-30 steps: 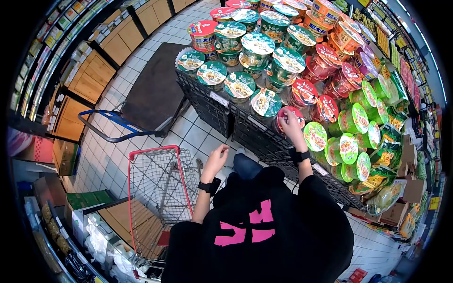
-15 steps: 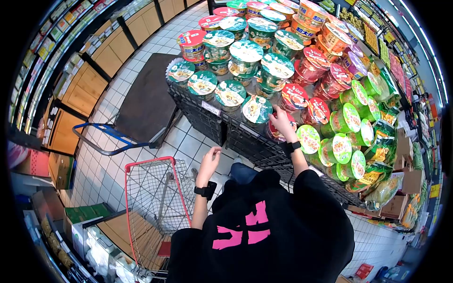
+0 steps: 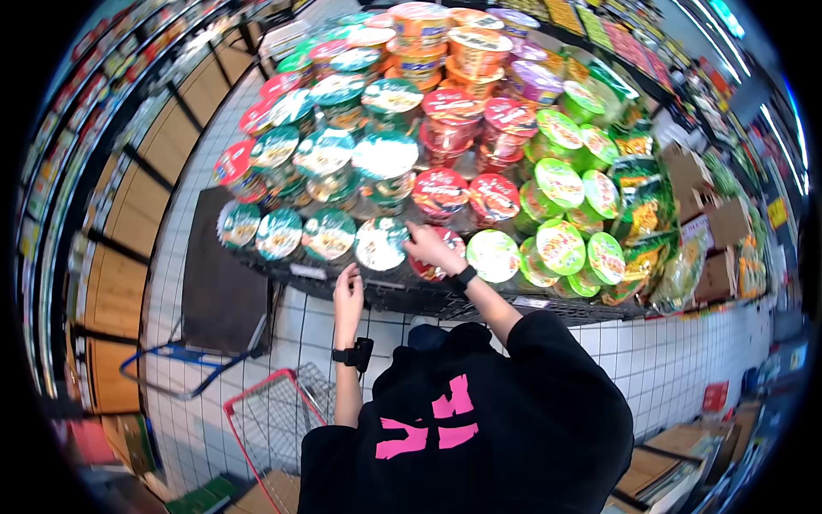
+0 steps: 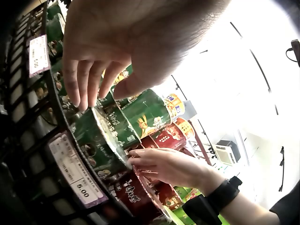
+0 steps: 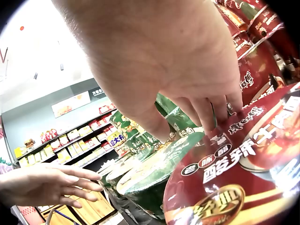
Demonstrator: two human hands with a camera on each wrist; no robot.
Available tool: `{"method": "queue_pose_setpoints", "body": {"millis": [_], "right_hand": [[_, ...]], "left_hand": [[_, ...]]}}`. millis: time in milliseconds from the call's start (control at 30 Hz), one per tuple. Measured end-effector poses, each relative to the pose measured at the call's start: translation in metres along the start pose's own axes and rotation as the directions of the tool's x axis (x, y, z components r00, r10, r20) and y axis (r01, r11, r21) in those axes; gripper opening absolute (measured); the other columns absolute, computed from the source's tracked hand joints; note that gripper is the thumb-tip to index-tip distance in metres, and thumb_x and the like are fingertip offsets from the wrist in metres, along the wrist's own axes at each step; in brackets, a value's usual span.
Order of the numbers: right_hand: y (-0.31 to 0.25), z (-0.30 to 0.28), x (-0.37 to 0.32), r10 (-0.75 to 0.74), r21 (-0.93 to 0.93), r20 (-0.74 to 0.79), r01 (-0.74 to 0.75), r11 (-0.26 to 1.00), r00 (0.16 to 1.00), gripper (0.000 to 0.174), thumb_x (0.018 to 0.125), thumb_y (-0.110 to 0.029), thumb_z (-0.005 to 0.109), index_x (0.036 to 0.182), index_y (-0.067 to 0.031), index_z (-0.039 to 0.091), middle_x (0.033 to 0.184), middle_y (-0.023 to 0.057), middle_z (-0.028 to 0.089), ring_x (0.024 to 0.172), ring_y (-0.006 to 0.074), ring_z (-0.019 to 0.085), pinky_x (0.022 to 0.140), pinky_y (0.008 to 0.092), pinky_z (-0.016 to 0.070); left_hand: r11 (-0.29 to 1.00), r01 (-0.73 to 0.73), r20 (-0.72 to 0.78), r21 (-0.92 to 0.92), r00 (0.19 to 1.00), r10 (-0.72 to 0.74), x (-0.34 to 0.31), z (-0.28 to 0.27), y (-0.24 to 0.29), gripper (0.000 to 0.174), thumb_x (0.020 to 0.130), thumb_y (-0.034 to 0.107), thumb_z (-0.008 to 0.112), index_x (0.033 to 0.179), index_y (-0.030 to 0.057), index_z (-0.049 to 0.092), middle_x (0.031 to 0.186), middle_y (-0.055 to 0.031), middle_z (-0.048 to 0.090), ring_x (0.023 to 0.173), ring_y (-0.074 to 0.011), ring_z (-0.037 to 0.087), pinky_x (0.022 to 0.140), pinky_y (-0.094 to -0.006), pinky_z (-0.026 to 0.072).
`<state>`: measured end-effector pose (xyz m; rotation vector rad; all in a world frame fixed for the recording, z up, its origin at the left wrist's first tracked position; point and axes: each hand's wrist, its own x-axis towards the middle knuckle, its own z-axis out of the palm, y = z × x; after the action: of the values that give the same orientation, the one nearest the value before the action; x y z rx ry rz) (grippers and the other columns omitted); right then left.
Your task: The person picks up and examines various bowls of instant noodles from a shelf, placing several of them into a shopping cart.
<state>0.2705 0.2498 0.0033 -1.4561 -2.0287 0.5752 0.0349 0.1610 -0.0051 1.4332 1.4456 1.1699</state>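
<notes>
Cup noodles fill a black crate display. My right hand point(image 3: 432, 248) reaches over a front-row red noodle cup point(image 5: 211, 187), its fingertips at the rim beside the neighbouring green noodle cup point(image 3: 381, 243). In the right wrist view the fingers point(image 5: 218, 110) point down behind the red lid, with the thumb over the green cup's lid; the fingertips are partly hidden. Just before the crate's front edge, my left hand point(image 3: 348, 298) hangs with loose fingers and holds nothing. The left wrist view has its fingers point(image 4: 84, 86) overlapping green cups.
Green bowl-shaped cups point(image 3: 561, 247) and bagged noodles point(image 3: 638, 218) stand to the right. Behind rise stacked orange cups point(image 3: 478, 53). A price tag point(image 4: 77, 168) hangs on the crate's slatted side. Left on the tiles are a flat trolley point(image 3: 224, 300) and a shopping cart point(image 3: 278, 415).
The head view has swung toward the display, which now sits more squarely ahead. My right hand has shifted from atop the red cup to its green-cup side. My left hand has come nearer the crate.
</notes>
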Motion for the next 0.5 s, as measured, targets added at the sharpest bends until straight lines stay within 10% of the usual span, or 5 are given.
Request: {"method": "queue_pose_setpoints", "body": {"millis": [500], "right_hand": [[0.015, -0.005, 0.01, 0.063, 0.111, 0.021, -0.065, 0.992, 0.998, 0.028, 0.078, -0.02, 0.055, 0.081, 0.0074, 0.062, 0.079, 0.0296, 0.061, 0.078, 0.0432, 0.061, 0.073, 0.0485, 0.0492]], "left_hand": [[0.97, 0.067, -0.022, 0.233, 0.998, -0.063, 0.06, 0.038, 0.012, 0.031, 0.09, 0.018, 0.048, 0.101, -0.0106, 0.053, 0.08, -0.0248, 0.061, 0.077, -0.0306, 0.062, 0.07, -0.0394, 0.0464]]}}
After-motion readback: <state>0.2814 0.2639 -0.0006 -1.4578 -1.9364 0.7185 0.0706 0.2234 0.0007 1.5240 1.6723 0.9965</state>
